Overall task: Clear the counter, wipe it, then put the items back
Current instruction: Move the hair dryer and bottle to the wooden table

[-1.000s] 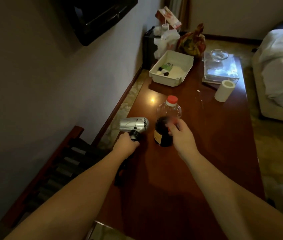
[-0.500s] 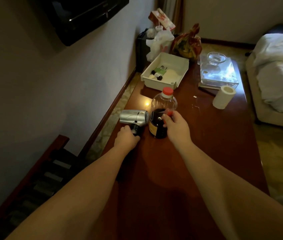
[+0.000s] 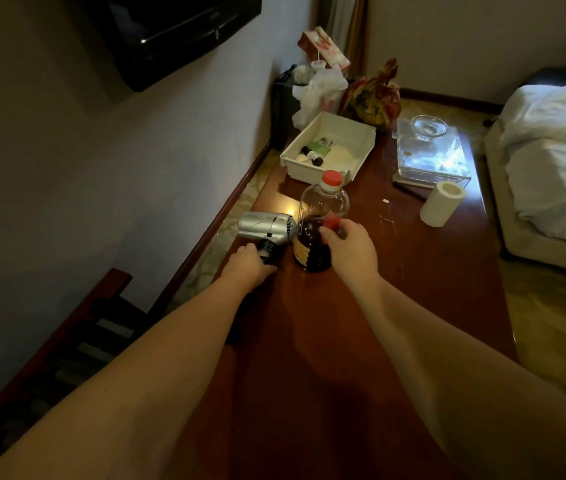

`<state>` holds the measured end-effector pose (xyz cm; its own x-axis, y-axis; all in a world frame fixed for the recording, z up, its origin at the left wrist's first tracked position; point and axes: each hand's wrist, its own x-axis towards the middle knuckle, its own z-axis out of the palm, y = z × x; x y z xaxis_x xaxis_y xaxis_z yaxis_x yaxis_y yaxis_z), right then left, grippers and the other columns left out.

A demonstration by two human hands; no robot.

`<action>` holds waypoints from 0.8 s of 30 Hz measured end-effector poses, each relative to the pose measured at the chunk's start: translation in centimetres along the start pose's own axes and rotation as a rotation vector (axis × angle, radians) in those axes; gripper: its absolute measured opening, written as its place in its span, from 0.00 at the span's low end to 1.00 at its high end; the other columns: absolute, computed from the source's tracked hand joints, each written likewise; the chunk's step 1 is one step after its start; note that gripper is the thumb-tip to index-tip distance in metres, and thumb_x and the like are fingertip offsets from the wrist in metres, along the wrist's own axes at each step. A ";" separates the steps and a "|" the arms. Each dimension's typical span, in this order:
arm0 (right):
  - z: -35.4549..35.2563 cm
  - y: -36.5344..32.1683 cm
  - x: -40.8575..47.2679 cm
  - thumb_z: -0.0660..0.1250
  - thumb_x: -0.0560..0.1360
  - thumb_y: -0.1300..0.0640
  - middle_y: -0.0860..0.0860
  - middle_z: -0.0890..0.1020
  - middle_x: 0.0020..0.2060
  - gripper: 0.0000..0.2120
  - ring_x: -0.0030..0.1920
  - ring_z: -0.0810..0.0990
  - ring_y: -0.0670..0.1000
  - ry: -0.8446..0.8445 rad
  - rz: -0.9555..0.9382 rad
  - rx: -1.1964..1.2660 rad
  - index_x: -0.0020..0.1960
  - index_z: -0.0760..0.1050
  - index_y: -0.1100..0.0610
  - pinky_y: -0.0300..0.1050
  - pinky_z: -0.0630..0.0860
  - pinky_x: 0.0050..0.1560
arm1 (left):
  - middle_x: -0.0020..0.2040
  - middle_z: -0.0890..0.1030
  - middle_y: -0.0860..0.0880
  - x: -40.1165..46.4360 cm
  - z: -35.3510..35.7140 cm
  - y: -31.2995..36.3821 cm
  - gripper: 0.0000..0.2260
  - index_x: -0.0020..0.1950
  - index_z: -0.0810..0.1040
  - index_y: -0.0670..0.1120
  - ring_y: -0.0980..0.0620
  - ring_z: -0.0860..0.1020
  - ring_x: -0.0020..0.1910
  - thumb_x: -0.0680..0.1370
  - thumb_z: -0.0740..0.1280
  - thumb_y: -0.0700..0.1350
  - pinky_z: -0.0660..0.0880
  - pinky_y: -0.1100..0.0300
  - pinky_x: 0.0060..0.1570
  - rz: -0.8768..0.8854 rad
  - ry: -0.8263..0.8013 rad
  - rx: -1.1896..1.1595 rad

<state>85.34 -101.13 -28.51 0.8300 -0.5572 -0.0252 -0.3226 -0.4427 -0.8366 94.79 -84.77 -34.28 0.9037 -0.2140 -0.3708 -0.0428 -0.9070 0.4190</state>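
Hair dryer (image 3: 267,227) on counter (image 3: 361,323) near left edge, left hand (image 3: 248,263) gripping its black handle. Bottle (image 3: 321,223) upright, touching dryer's right; right hand (image 3: 352,249) curled around its side. Tray (image 3: 330,147) behind.

A silver hair dryer (image 3: 267,227) with a black handle lies on its side near the left edge of the reddish-brown desk (image 3: 430,306), barrel pointing at the bottle just beside it. The bottle (image 3: 321,220) stands upright, clear plastic with a red cap, dark liquid filling its lower part and a yellowish label low on its side. A white tray (image 3: 330,147) holding small toiletries sits toward the far left corner. A toilet paper roll (image 3: 442,203) lies tilted near the right edge. A glass bowl (image 3: 428,127) rests on a clear box (image 3: 430,157) at the far right corner.
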 end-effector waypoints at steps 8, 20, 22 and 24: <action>-2.2 0.1 -4.7 0.60 0.79 0.55 0.44 0.76 0.46 0.13 0.37 0.74 0.41 -0.031 0.174 -0.031 0.63 0.70 0.54 0.36 0.66 0.30 | 0.59 0.73 0.43 -6.3 -3.3 -2.7 0.19 0.60 0.71 0.43 0.45 0.75 0.53 0.75 0.69 0.53 0.76 0.49 0.52 0.072 0.004 -0.018; -2.2 -8.5 -20.2 0.59 0.79 0.50 0.48 0.78 0.39 0.05 0.30 0.76 0.49 -0.478 -0.088 -0.317 0.50 0.72 0.48 0.43 0.68 0.28 | 0.54 0.79 0.52 -26.7 -10.5 -11.8 0.16 0.63 0.75 0.49 0.56 0.76 0.44 0.79 0.64 0.55 0.72 0.61 0.38 -0.006 0.015 -0.177; -1.2 -10.4 -24.1 0.58 0.79 0.48 0.47 0.78 0.40 0.06 0.32 0.77 0.51 -0.553 -0.162 -0.379 0.49 0.72 0.48 0.43 0.69 0.29 | 0.50 0.79 0.55 -31.4 -10.8 -14.3 0.15 0.62 0.75 0.50 0.58 0.77 0.42 0.79 0.64 0.55 0.71 0.63 0.34 -0.050 0.054 -0.224; 0.0 -12.0 -28.4 0.59 0.79 0.48 0.47 0.78 0.40 0.06 0.32 0.77 0.50 -0.592 -0.238 -0.388 0.48 0.73 0.47 0.42 0.69 0.28 | 0.49 0.79 0.56 -36.5 -11.0 -17.1 0.12 0.60 0.76 0.52 0.59 0.77 0.40 0.79 0.64 0.56 0.72 0.64 0.33 -0.093 0.102 -0.266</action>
<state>65.65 -79.97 -17.77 0.9683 0.0080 -0.2497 -0.1496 -0.7817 -0.6055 67.26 -57.45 -18.80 0.9371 -0.0845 -0.3387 0.1436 -0.7910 0.5947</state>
